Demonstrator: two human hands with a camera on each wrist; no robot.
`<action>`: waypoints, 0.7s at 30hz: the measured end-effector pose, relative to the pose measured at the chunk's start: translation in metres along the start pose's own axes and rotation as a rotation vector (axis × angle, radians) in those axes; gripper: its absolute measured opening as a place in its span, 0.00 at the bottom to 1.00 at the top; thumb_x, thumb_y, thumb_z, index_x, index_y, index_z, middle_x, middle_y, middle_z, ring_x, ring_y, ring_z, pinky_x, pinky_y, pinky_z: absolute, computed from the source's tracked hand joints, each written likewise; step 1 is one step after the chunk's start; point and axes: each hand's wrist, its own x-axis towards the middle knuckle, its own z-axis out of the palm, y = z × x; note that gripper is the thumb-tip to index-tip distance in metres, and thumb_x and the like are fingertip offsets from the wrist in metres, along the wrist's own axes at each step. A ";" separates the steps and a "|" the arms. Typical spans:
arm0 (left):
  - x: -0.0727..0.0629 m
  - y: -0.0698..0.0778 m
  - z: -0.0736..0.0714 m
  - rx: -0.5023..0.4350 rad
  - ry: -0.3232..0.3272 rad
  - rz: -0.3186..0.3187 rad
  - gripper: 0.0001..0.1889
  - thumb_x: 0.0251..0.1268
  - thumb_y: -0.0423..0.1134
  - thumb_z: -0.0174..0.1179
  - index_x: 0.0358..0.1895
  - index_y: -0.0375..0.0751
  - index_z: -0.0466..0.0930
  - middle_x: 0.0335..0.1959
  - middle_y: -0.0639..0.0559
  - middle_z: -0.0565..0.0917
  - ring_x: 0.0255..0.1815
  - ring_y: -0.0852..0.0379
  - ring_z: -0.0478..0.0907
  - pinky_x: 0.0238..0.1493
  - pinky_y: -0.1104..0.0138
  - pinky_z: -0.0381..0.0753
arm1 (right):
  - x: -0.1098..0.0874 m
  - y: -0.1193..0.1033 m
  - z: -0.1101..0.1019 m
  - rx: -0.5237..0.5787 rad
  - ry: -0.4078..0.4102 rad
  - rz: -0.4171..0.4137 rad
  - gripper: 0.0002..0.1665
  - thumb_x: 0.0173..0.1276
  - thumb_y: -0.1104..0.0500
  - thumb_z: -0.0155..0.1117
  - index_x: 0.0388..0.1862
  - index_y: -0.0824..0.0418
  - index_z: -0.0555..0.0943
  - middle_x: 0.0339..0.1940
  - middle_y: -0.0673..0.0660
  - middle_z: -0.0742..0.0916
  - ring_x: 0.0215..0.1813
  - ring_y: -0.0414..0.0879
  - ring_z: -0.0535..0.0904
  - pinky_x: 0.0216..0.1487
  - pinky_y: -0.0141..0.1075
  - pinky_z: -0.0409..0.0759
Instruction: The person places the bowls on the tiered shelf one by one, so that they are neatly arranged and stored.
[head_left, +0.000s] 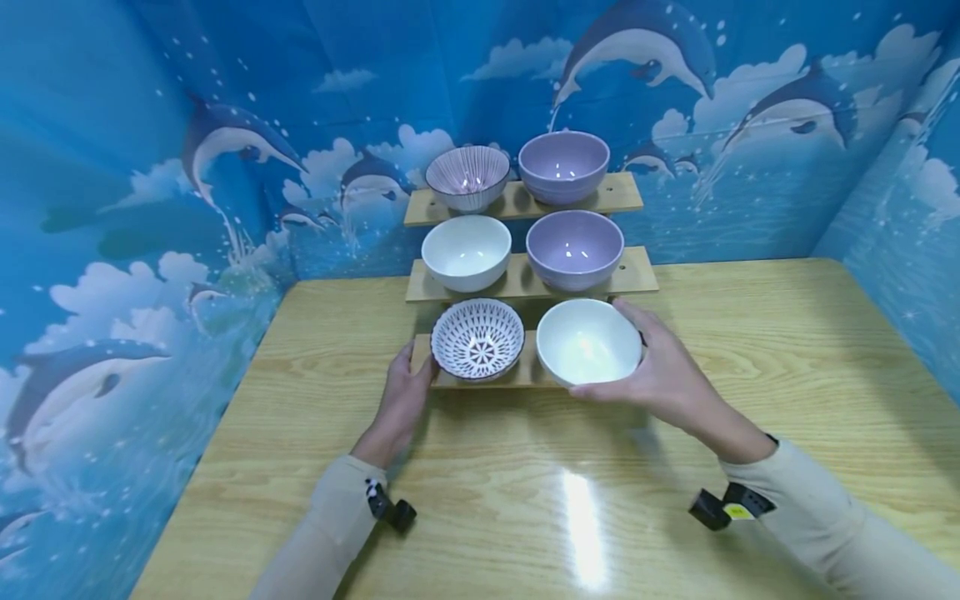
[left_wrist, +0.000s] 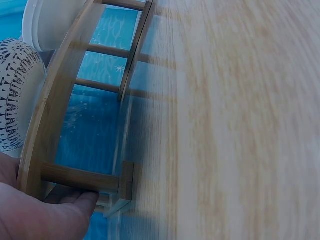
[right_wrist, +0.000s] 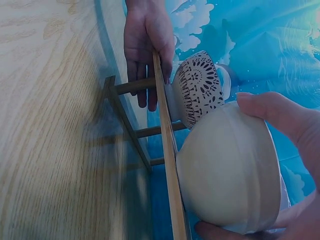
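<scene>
My right hand point(head_left: 663, 375) grips a plain white bowl point(head_left: 588, 343) by its sides, thumb at the near rim and fingers at the far side. In the right wrist view that bowl's base meets the lowest wooden shelf board point(right_wrist: 171, 185). At the board's left end my left hand point(head_left: 405, 392) holds the wood, with the thumb above and fingers underneath in the left wrist view. Beside it on the same board sits a black-and-white patterned bowl point(head_left: 477, 340).
Above, the middle board carries a white bowl point(head_left: 467, 253) and a purple bowl point(head_left: 574, 250). On the top board stand a striped bowl point(head_left: 468, 179) and another purple bowl point(head_left: 564, 167). The stepped rack rests on a wooden table point(head_left: 480, 492), with dolphin-print sheets point(head_left: 450, 83) behind.
</scene>
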 end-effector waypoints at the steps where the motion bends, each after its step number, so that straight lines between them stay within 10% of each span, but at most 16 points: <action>1: 0.000 0.000 0.000 0.001 0.002 -0.005 0.39 0.79 0.51 0.51 0.83 0.43 0.42 0.84 0.47 0.41 0.83 0.48 0.35 0.81 0.51 0.42 | 0.000 0.000 0.000 0.001 -0.001 0.001 0.76 0.41 0.44 0.89 0.80 0.69 0.54 0.76 0.70 0.66 0.69 0.68 0.70 0.62 0.62 0.77; 21: -0.002 0.001 0.000 -0.025 0.012 0.006 0.38 0.79 0.49 0.53 0.82 0.44 0.45 0.84 0.49 0.45 0.83 0.50 0.40 0.81 0.53 0.47 | 0.000 -0.003 0.001 0.004 -0.026 0.015 0.78 0.43 0.43 0.88 0.82 0.67 0.50 0.77 0.70 0.66 0.69 0.66 0.70 0.63 0.61 0.77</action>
